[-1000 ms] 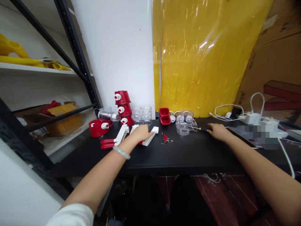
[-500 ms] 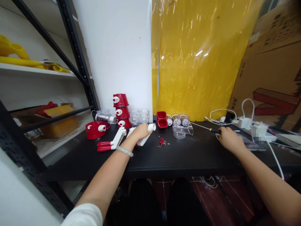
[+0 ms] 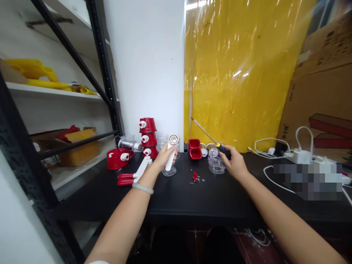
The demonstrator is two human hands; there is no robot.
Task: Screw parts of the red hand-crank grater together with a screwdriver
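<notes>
Aslant, tip (image 3: 192, 118) up-left, screwdriver (image 3: 218, 145) in curled right hand (image 3: 234, 161), white piece (image 3: 171, 154) near-upright in left hand (image 3: 162, 157)

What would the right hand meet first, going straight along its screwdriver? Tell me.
Probably the yellow sheet or adjoining white wall: the screwdriver points near their border, but depth is unclear.

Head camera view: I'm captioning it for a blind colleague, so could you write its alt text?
A person's left-hand grip holds a white part over a black table, while the right-hand grip holds a screwdriver pointing up and leftward. Three stacked red housings stand toward the back, and small red pieces lie on the table.
</notes>
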